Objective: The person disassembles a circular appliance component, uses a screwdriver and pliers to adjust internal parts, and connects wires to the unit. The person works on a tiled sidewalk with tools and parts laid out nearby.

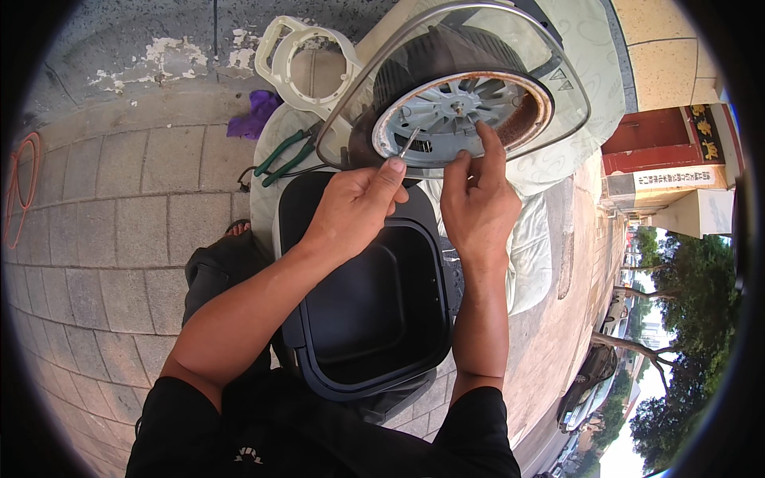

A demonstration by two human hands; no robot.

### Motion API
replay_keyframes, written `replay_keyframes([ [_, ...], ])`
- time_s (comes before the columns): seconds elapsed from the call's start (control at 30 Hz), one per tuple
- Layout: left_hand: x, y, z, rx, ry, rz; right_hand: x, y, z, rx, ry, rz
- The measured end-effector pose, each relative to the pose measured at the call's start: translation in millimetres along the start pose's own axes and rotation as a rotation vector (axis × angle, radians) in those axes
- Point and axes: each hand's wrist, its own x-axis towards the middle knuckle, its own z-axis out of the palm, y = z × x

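Observation:
My left hand point(362, 201) is closed around a slim metal screwdriver point(409, 143), its handle hidden in the fist. The shaft tilts up toward the round metal fan point(446, 107) inside a tipped-over appliance housing point(510, 52). A rusty ring point(546, 103) surrounds the fan, and a clear rim flares around it. My right hand point(482, 199) is at the near edge of that ring. Its index finger stretches toward the fan blades while the other fingers bend; I see nothing held in it. Below both hands, a black square basket point(374, 307) sits on my lap.
Green-handled pliers point(285, 155) lie left of the housing, beside a cream ring-shaped part with a handle point(315, 68). A pale cloth point(530, 255) drapes beneath. A purple cloth point(253, 114) lies farther left. An orange cord point(24, 187) is on the paving; parked cars point(590, 382) stand at right.

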Motion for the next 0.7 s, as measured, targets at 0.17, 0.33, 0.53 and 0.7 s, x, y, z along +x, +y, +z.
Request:
replay_keyframes([
  [0.17,0.1,-0.3,0.5,-0.002,-0.002,0.003,-0.8,1.0,0.6,0.002,0.013,-0.010],
  [0.33,0.8,-1.2,-0.4,-0.013,-0.008,0.002,-0.8,-0.7,1.7,0.016,0.010,-0.004],
  [0.53,0.7,-1.0,-0.2,-0.018,-0.015,0.001,-2.6,5.0,5.5,0.025,0.025,-0.081],
  [0.7,1.2,-1.1,-0.6,-0.014,-0.021,0.004,-2.4,3.3,5.8,0.044,0.033,-0.067],
])
